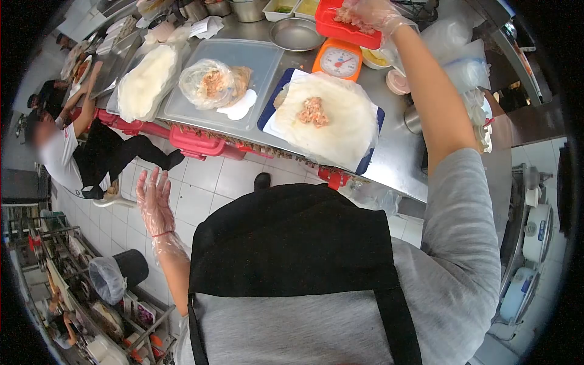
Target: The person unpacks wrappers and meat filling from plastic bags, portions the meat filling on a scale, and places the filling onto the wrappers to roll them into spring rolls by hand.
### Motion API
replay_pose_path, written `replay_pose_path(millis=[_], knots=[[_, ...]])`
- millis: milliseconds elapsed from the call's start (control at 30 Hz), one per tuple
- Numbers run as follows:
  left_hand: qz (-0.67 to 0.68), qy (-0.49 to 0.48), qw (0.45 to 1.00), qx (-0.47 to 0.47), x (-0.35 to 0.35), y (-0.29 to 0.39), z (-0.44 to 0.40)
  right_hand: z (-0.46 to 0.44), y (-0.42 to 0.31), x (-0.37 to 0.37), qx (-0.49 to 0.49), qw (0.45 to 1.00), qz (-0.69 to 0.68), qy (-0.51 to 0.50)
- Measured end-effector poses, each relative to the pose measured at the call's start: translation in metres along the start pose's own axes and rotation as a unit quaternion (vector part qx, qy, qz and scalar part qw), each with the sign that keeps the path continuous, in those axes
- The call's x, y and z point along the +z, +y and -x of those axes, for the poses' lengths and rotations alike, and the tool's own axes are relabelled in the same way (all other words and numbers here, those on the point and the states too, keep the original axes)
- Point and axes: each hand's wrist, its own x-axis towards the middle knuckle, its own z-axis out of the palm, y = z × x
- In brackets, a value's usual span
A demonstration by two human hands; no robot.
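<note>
My right hand (372, 16), in a clear plastic glove, is at the red tray (369, 40) near the top edge. Its fingers curl into the raw chopped meat (351, 22), partly hidden. Under the tray is an orange dial scale (338, 61). A small heap of chopped meat (312, 112) lies on a pale, thin wrapper sheet (350, 131) over a blue board (368, 159). My left hand (156, 204), also gloved, is raised off the table's front edge with fingers apart, holding nothing.
A plastic bag of chopped filling (214, 83) sits on a translucent lid (258, 61), beside a stack of pale sheets (144, 85). A metal plate (296, 34) stands behind. Another person (67, 152) sits at the left. A lined bin (118, 274) stands on the floor.
</note>
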Motion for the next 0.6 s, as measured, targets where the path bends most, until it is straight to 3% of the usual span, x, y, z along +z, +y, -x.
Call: replay_pose_path(millis=[33, 133, 233, 333, 433, 567, 600], knots=[[-0.001, -0.005, 1.0, 0.002, 0.002, 0.001, 0.0, 0.004, -0.004, 0.001, 0.002, 1.0, 0.013, 0.006], [-0.001, -0.008, 1.0, 0.0, 0.007, 0.0, 0.0, -0.029, 0.021, 0.008, -0.165, 0.933, 0.312, 0.065], [-0.003, -0.007, 1.0, -0.003, 0.006, -0.003, -0.001, -0.022, 0.026, 0.011, -0.159, 0.948, 0.265, 0.074], [-0.002, -0.006, 1.0, -0.003, 0.003, -0.005, -0.002, 0.002, -0.002, -0.006, -0.035, 0.94, 0.337, -0.037], [-0.009, -0.006, 1.0, -0.003, 0.006, -0.006, 0.0, -0.02, 0.03, -0.027, -0.027, 0.987, 0.056, -0.15], [-0.015, -0.013, 1.0, -0.004, 0.014, -0.005, 0.002, 0.021, -0.009, -0.047, -0.081, 0.976, 0.201, 0.03], [-0.013, -0.015, 1.0, -0.007, 0.015, -0.005, 0.002, 0.017, -0.004, -0.05, -0.09, 0.988, 0.127, 0.014]])
